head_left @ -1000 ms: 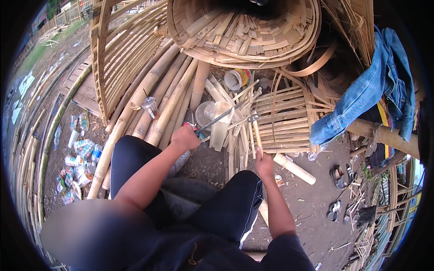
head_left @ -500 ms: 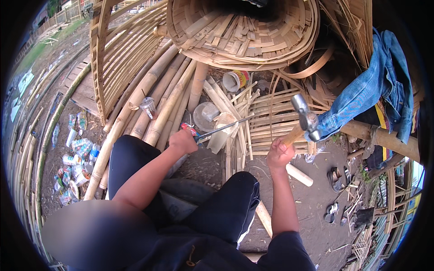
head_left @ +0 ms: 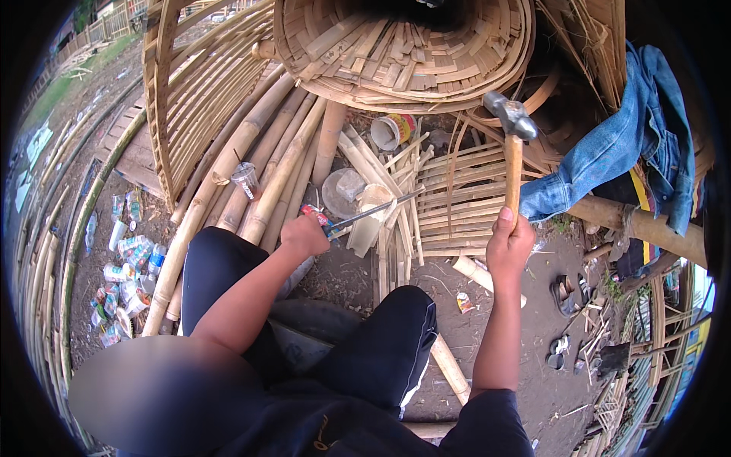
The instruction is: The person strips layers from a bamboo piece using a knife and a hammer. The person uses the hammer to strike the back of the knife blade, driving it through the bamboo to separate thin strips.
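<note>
My right hand (head_left: 510,247) is closed around the wooden handle of a hammer (head_left: 514,171). The hammer stands nearly upright in the view, its metal head at the far end, in front of bamboo slats. Over my left knee, my left hand (head_left: 306,234) grips the handle end of a long, narrow metal tool (head_left: 373,213); its exact kind is unclear. That tool's shaft points right across split bamboo pieces (head_left: 381,171), its tip near a slatted bamboo panel (head_left: 472,202). A short bamboo length (head_left: 483,276) lies beside my right wrist.
A large woven basket (head_left: 411,57) fills the far side. Bamboo poles (head_left: 263,156) lean to the left, one bearing a plastic cup (head_left: 245,180). A denim garment (head_left: 609,156) hangs over a pole at right. Discarded bottles (head_left: 129,282) lie left, sandals (head_left: 562,295) right.
My right hand has moved right and slightly away from me, and the hammer has swung more upright. A small wrapper on the ground is now uncovered. My left hand stays nearly in place.
</note>
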The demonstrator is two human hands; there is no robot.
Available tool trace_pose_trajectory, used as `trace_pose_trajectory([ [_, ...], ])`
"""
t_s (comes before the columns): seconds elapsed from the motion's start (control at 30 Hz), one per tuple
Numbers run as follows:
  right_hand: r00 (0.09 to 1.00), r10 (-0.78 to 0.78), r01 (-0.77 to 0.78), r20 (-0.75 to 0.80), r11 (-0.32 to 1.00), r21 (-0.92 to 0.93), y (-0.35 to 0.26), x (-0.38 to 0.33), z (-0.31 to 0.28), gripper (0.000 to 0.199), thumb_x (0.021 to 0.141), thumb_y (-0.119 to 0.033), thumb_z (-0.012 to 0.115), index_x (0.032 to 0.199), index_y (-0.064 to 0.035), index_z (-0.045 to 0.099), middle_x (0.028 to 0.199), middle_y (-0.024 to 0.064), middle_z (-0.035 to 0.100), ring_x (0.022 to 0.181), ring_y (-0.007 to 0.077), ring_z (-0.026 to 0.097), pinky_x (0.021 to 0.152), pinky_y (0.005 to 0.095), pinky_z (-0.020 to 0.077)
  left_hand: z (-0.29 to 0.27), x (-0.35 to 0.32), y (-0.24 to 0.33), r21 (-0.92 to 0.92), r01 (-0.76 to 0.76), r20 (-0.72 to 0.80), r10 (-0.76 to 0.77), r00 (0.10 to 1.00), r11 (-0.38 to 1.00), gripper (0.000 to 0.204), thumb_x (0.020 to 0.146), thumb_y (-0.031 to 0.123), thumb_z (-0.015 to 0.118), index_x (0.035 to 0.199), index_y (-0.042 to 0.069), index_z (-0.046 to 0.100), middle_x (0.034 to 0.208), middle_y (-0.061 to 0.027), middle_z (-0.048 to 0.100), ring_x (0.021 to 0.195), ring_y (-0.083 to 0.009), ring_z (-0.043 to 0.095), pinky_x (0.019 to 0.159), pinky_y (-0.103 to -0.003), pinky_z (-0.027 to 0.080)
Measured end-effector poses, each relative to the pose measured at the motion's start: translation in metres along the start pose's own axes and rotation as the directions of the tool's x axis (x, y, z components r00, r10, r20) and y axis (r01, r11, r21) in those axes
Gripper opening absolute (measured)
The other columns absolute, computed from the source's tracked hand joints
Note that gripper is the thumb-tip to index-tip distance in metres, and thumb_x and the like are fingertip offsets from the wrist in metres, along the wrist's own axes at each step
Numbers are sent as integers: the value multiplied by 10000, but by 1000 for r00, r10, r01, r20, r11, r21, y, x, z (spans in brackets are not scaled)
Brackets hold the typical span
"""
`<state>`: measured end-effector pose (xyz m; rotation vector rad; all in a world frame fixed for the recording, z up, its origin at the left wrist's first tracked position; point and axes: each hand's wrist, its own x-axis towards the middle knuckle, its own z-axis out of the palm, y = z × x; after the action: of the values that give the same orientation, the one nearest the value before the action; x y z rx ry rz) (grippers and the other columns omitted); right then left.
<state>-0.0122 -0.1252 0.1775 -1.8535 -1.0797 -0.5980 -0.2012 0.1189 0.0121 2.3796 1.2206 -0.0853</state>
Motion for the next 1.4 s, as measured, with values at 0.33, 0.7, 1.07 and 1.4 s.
trace_pose_trajectory([
  [0.33,811,432,-283,395,880,-380,104,-117,91,477,920,-378,566,751,63,626,715,323,595,734,503,595,670,552,472,-5,2,13,38,-52,50,50,998,998,324,715,204,598,973,28,683,1023,-205,674,985,-334,659,867,-407,521],
  [0.7,999,28,-19,-20,922,386,28,-18,38,495,971,-434,501,719,-11,458,523,39,435,459,136,421,428,314,336,-7,-8,4,-37,34,71,-32,997,999,339,717,206,600,996,30,678,1050,-188,671,995,-317,658,877,-395,517],
  [1.07,885,293,-233,361,951,-202,73,-71,72,401,954,-284,568,740,56,580,573,236,516,472,341,439,497,412,405,-1,-8,22,55,-39,107,33,994,998,312,757,184,569,1002,40,697,1039,-159,687,977,-282,677,835,-367,540],
  [1.4,986,159,-88,-42,723,685,71,-70,70,555,953,-559,444,684,-78,371,532,-23,350,470,74,345,404,234,251,-12,-3,20,-40,59,142,-53,988,997,346,724,184,614,1021,19,679,1048,-181,679,1000,-311,662,879,-390,523],
])
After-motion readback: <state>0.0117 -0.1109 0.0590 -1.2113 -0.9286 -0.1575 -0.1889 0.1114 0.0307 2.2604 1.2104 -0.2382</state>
